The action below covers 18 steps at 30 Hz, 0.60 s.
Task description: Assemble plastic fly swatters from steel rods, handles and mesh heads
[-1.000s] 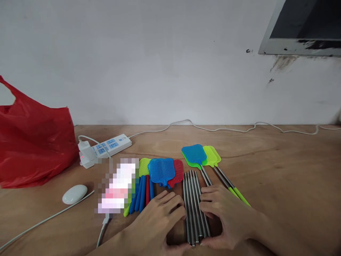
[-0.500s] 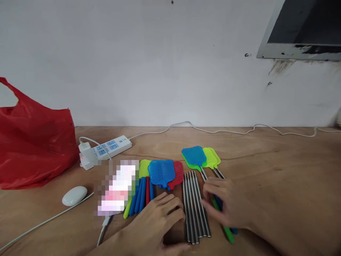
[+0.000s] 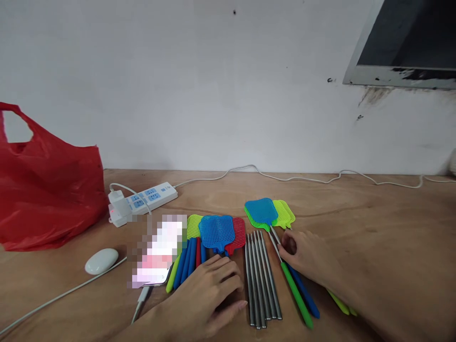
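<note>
My left hand (image 3: 210, 292) rests on the table with its fingers bent but apart. Nothing shows in it. It lies beside several bare metal rods (image 3: 261, 280) and just below blue fly swatter heads (image 3: 218, 232), overlapping a red one (image 3: 237, 232). My right hand (image 3: 302, 251) curls over the metal shafts of yellow-green fly swatters (image 3: 284, 213); their handle ends (image 3: 342, 304) emerge under the wrist. The exact grip is partly hidden. Its thumb is close to the shafts of a green-handled fly swatter (image 3: 297, 297) and a blue-handled one (image 3: 306, 292).
Several coloured handles (image 3: 187, 261) lie beside a blurred lit phone (image 3: 160, 251) on a cable. A white power strip (image 3: 156, 194), a white oval object (image 3: 101, 261) and a red plastic bag (image 3: 50, 190) are at left. A white cord (image 3: 295, 178) runs along the wall.
My right hand has moved slightly up and right, uncovering the green and blue handles. My left hand has shifted slightly and its thumb is raised. The camera view has tilted a little.
</note>
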Motion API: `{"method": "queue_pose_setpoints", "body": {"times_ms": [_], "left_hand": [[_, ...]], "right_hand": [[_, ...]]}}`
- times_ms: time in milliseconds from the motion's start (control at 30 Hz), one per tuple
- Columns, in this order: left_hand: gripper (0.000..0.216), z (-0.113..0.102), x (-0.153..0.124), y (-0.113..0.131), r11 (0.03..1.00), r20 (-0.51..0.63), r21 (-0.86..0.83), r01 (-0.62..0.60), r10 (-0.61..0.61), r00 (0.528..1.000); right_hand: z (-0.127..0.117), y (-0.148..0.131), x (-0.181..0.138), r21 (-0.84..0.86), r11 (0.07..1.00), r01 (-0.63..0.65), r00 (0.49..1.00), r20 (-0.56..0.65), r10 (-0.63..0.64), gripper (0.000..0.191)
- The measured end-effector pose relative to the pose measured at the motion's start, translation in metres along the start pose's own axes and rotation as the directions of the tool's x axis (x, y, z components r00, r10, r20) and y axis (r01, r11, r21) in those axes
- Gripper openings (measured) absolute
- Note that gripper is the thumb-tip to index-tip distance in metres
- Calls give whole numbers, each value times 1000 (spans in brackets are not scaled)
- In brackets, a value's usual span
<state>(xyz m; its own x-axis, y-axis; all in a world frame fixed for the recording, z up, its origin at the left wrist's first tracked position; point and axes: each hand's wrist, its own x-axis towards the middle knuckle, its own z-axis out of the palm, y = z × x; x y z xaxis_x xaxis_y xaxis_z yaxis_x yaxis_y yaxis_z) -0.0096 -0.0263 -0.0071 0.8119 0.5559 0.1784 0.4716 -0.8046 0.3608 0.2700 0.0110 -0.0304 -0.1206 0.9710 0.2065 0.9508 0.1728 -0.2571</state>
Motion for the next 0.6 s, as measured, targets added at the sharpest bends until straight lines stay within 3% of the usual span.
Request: {"method": "queue_pose_setpoints", "body": {"times_ms": [167,267,367,433,600], "left_hand": [[5,1,-1,-2,1000,-45,-4,-15,14,999],[7,1,-2,-4,1000,-86,9,-12,12,996],[11,2,-2,-5,1000,-123,16,-8,10,992],[14,2,-3,-7,1000,-151,14,11,-9,988],[17,2,-3,-10,997,-201,-29,72,-76,977]], "right_hand": [[-1,0,2,80,994,-73,997,15,72,16],[-4,-1,3,291,949,-122,992,28,119,15],[-8,-1,4,564,810,-164,986,63,155,10],[-10,-2,5,699,689,-189,980,90,177,15],[-15,-7,6,891,380,-248,961,175,216,27]]}}
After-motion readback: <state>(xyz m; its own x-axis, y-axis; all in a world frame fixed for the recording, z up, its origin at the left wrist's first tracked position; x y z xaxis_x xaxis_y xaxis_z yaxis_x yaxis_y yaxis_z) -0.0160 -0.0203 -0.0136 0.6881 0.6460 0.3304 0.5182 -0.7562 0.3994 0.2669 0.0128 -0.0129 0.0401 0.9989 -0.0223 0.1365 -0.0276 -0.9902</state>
